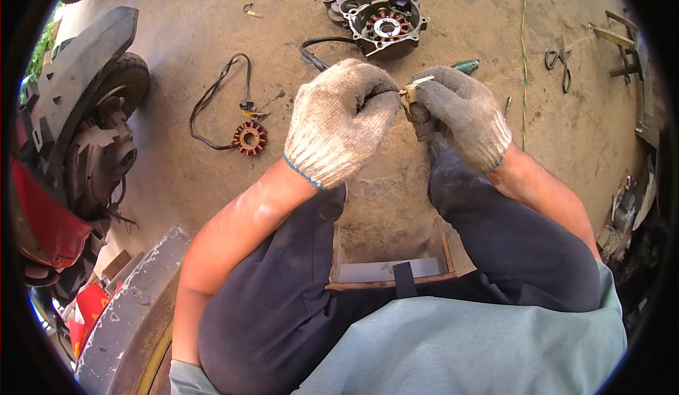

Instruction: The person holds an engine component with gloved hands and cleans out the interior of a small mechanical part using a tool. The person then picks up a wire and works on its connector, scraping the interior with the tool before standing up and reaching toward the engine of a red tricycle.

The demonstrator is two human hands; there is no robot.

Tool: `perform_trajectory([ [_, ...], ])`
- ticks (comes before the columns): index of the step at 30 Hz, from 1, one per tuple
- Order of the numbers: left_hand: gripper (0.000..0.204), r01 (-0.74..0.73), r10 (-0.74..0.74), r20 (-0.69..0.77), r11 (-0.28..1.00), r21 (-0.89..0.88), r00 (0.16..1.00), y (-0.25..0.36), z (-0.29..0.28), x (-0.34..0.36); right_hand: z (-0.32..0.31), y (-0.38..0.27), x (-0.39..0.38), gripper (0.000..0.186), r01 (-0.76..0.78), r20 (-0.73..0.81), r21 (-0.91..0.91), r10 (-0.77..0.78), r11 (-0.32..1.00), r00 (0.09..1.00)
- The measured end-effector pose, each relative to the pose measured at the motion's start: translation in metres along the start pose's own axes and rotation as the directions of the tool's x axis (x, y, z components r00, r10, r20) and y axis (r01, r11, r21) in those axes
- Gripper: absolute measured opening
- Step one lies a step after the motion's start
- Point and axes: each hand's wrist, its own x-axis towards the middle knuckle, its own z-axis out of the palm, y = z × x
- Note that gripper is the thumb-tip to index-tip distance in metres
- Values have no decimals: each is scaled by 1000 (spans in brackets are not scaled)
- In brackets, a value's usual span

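My left hand (pixel 343 119), in a pale knit work glove, pinches at the tip of a small yellowish piece (pixel 409 95); what exactly its fingertips grip is hidden. My right hand (pixel 468 115), in a dirtier matching glove, is closed on that piece, with a thin light strip on top. Just beyond them lie an open metal engine casing (pixel 353 9) with a coil ring (pixel 387 27) inside and a black cable (pixel 315 52). A green-handled tool (pixel 467 65) lies behind my right hand. A loose copper-wound coil ring (pixel 250 137) with a wire lead sits to the left.
A red scooter (pixel 49 218) with a black rear wheel stands at the left, above a worn ledge (pixel 127 310). Scissors (pixel 566 66), a long thin cable (pixel 524 98) and a small rod (pixel 508 106) lie on the concrete floor (pixel 177 34). Metal frames (pixel 619 41) line the right edge.
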Motion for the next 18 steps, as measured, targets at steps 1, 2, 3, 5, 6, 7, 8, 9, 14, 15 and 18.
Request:
perform_trajectory([
  [1,13,-32,32,5,999,33,999,-1,0,0,3,3,1,30,22,-14,71,-21,997,1000],
  [2,13,-77,77,2,995,70,997,-1,-1,1,5,5,2,30,26,-34,132,-22,991,999],
  [3,13,-67,66,10,995,70,998,-2,-1,1,5,6,3,30,50,-27,144,-46,988,999],
  [5,12,-197,199,-7,973,123,980,-3,-1,2,5,7,3,30,9,-37,145,-4,989,999],
  [6,12,-190,192,-3,974,121,981,-3,-1,2,5,7,3,30,18,-17,153,-15,988,1000],
  [7,11,-236,240,-7,959,154,971,-3,0,2,5,7,2,29,17,-25,158,-13,987,1000],
  [8,10,-276,283,-10,942,193,959,-3,0,2,4,6,1,29,25,-27,164,-21,986,999],
  [9,10,-280,287,-8,941,187,958,-3,1,1,3,5,0,29,15,-32,165,-10,986,999],
  [14,10,-240,234,56,945,222,971,-4,2,-6,2,-2,-3,26,-2,14,-78,3,997,1000],
  [15,11,-226,221,51,951,211,974,-5,3,-7,2,-4,-3,26,-3,14,-75,4,997,1000],
  [18,13,-256,248,66,947,195,967,-6,2,-8,4,-10,-5,26,22,-23,-156,-26,987,999],
])
